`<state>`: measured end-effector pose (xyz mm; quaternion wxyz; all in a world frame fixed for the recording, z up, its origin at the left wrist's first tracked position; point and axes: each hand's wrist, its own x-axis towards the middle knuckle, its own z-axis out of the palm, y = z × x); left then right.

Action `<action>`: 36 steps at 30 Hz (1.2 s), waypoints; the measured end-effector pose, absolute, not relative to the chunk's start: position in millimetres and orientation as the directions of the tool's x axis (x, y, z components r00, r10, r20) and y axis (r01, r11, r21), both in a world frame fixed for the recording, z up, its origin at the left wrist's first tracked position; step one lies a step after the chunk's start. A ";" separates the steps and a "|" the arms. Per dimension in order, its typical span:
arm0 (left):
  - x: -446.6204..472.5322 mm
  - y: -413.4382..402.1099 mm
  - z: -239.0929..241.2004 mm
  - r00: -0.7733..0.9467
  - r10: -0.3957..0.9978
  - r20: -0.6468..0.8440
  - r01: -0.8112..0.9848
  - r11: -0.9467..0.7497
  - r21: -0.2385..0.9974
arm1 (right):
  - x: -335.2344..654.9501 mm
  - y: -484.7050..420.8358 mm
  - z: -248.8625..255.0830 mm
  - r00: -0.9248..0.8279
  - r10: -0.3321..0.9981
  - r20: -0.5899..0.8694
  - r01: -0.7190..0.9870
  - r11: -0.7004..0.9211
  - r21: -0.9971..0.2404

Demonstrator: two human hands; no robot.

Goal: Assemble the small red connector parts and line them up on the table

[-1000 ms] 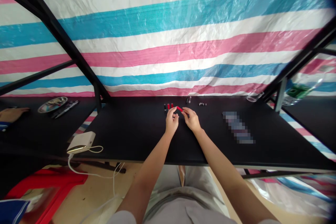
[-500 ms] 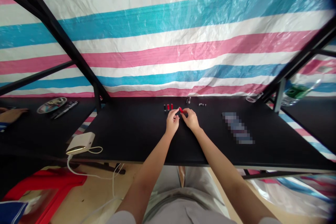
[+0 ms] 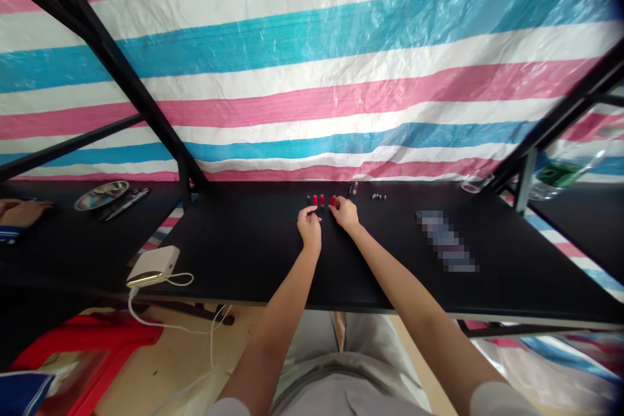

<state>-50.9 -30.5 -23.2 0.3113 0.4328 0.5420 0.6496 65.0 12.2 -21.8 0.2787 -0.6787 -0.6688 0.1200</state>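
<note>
My right hand (image 3: pixel 346 213) pinches a small red cylinder (image 3: pixel 333 200) that stands about upright on the black table (image 3: pixel 234 240). My left hand (image 3: pixel 310 229) rests to its left with fingers partly curled and apart, nothing visible in them. Just beyond the left fingertips stand a small black cylinder (image 3: pixel 309 199) and two red ones, a left red cylinder (image 3: pixel 315 199) and a right red cylinder (image 3: pixel 322 199). Behind my right hand, a dark cylinder (image 3: pixel 350 188) and a clear one (image 3: pixel 355 188) stand close together.
Several small shiny pieces (image 3: pixel 379 197) lie to the right, before a clear cup (image 3: pixel 475 182). A blurred-out flat item (image 3: pixel 446 240) lies further right. A white box (image 3: pixel 155 265) with a cable sits at the left edge. Another person's hand (image 3: pixel 24 211) is far left.
My hands have moved apart. The right hand has set the red cylinder about upright on the table beside the row; the left hand has drawn slightly left and back.
</note>
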 end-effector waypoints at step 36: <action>-50.6 -32.2 -24.8 -0.389 0.896 0.215 0.054 -0.211 0.976 | 121.2 52.3 46.9 -0.351 0.933 -0.073 0.917 0.327 -0.227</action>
